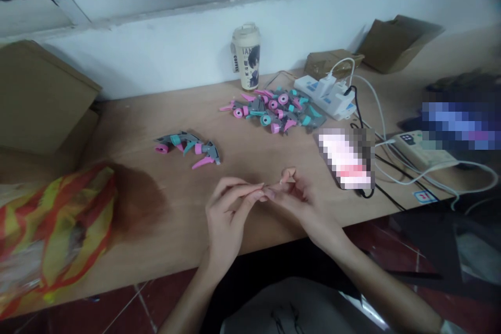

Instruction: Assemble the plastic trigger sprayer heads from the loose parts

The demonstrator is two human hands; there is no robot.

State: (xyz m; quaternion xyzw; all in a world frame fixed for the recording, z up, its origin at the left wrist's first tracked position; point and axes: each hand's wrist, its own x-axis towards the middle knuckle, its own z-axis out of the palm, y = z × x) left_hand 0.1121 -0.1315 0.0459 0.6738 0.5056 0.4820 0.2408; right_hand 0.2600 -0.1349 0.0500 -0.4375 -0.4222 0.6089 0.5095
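Above the table's near edge, my left hand [229, 207] and my right hand [299, 198] meet at their fingertips. Thumb and fingers of the left are pinched together. The right pinches against them, its other fingers curled. Anything between the fingertips is too small or hidden to make out. Just beyond, to the left, lies a small group of grey, pink and teal plastic pieces [188, 146] that look like trigger spray heads. A larger heap of similar spray heads [274, 109] lies farther back, touching neither hand.
A lidded coffee cup [247, 57] stands by the wall. At right are a power strip [326, 95], a blurred-out phone [344, 159], a white box [422, 150] and cables. A striped yellow-red plastic bag [58, 229] and cardboard [35, 99] fill the left; more cardboard boxes [395, 44] stand back right.
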